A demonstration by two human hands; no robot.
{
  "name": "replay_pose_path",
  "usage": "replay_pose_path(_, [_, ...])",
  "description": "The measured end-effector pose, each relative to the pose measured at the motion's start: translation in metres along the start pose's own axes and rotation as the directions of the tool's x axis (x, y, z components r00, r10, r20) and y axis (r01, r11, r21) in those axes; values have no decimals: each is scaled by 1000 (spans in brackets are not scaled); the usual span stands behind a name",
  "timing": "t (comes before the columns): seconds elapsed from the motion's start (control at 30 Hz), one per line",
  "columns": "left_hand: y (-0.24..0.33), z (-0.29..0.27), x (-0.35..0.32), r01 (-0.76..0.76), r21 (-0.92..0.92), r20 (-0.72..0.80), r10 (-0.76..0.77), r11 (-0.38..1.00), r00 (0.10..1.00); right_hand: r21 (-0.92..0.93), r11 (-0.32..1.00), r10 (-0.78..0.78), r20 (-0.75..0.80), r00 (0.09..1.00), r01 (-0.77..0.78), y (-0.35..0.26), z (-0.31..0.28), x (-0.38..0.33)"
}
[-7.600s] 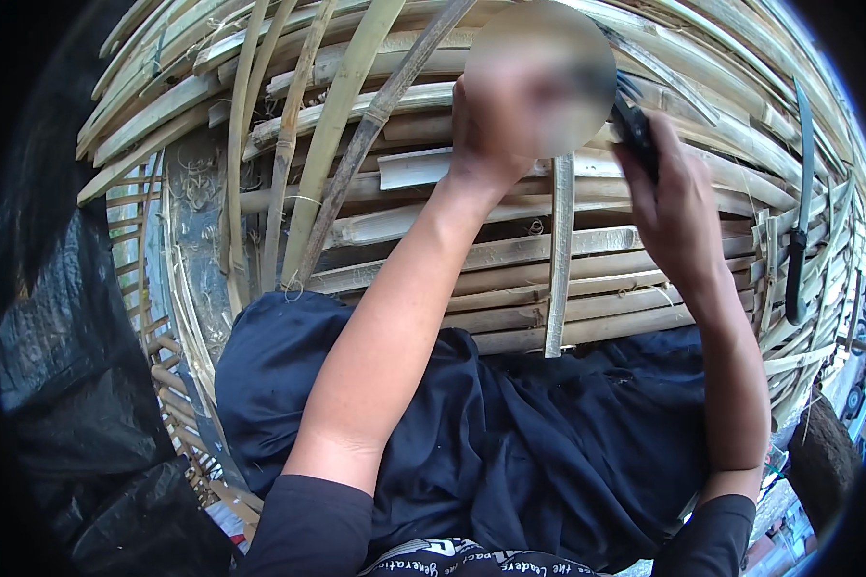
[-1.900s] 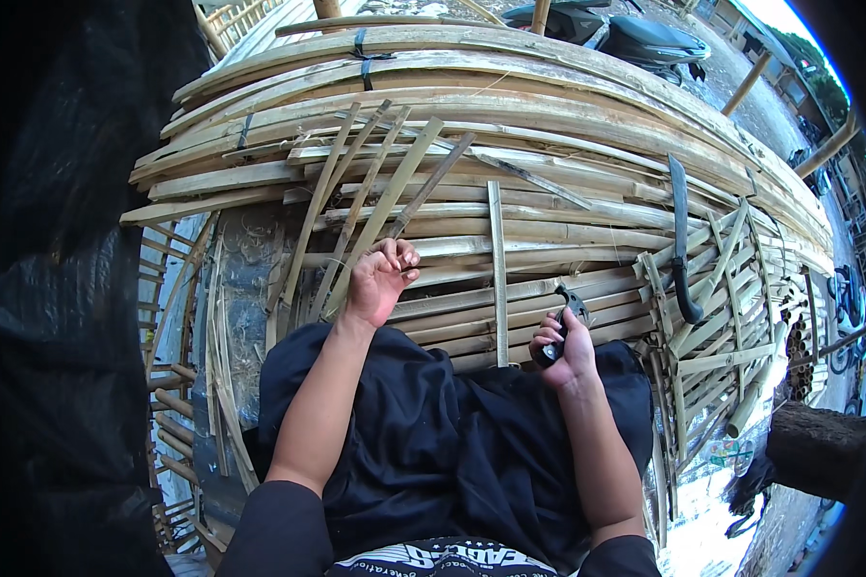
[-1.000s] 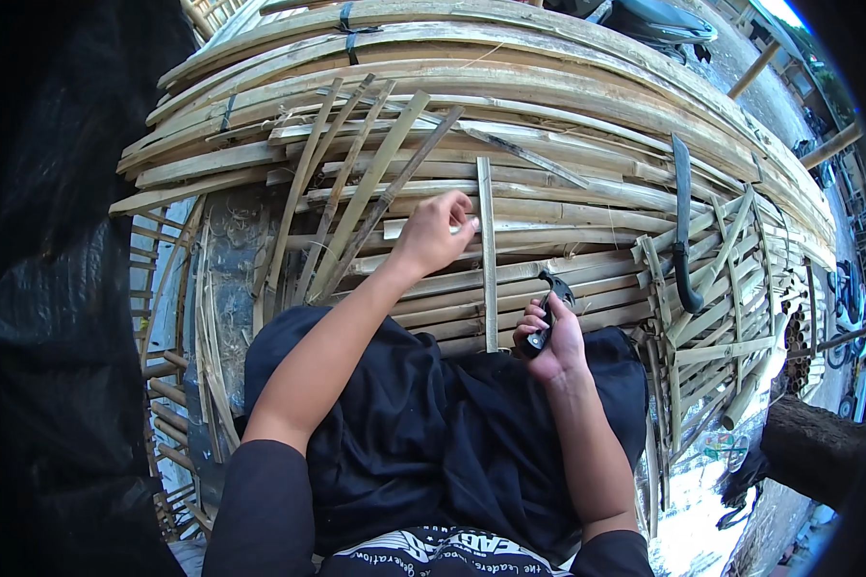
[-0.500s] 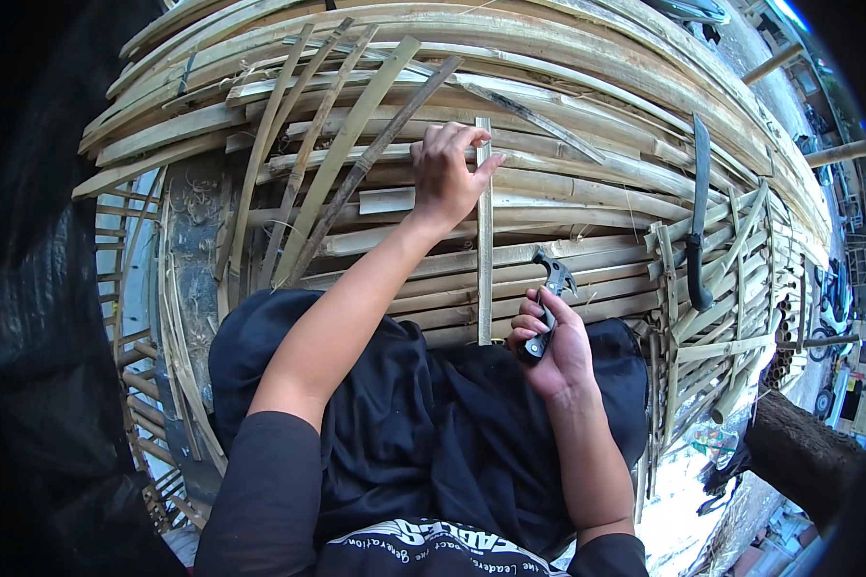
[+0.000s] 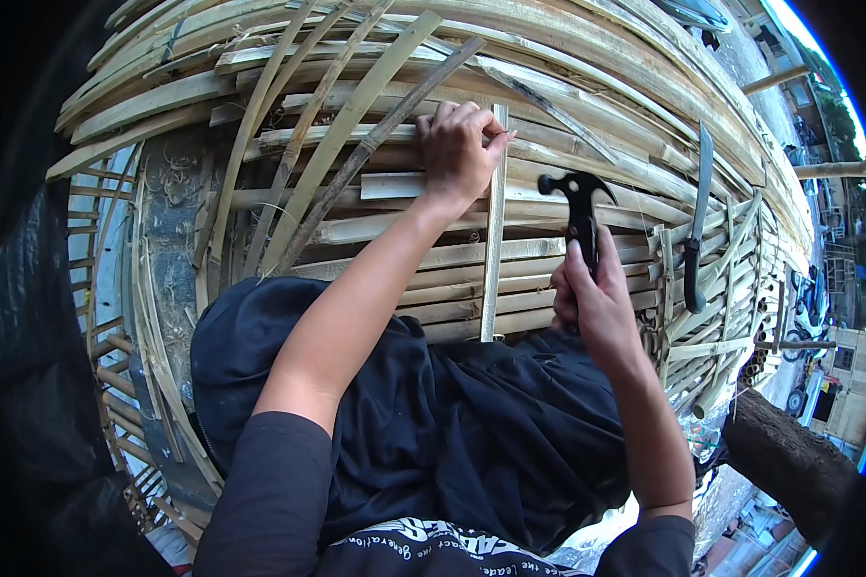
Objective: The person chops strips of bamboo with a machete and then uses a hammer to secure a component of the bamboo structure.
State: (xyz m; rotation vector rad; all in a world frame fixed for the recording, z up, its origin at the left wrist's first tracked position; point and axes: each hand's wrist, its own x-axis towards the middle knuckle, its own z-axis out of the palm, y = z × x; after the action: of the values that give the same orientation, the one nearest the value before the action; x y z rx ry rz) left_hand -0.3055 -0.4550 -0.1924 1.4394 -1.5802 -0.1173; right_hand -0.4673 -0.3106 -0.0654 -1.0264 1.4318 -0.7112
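Note:
My right hand (image 5: 598,303) grips a small black claw hammer (image 5: 579,210) by its handle, its head raised above the bamboo to the right of an upright narrow bamboo strip (image 5: 494,264). That strip lies across several crosswise bamboo slats (image 5: 558,213). At the strip's far end is my left hand (image 5: 460,149), its thumb and fingers pinched together over the strip. Something tiny and thin may show at the fingertips; I cannot make it out.
To the right, a long knife (image 5: 700,216) with a black handle lies on the bamboo beside a woven bamboo lattice (image 5: 717,317). Loose bamboo strips (image 5: 361,130) lie slanted at left. A dark log (image 5: 789,462) is at lower right, with a ladder-like bamboo frame (image 5: 115,385) at left.
My right hand has risen and moved right, turning the hammer upright with its head up. My left hand's thumb and fingers have closed from a looser pose at the strip's far end.

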Motion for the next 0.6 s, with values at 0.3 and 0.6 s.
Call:
replay_pose_path(0.3, [-7,2,11,-125,-93,38,129,988,991,-34,926,-377,-130,917,376,-22,23,70])
replay_pose_path(0.6, [-10,2,11,-113,-92,78,120,989,990,-531,765,-555,-256,791,365,17,20,86])
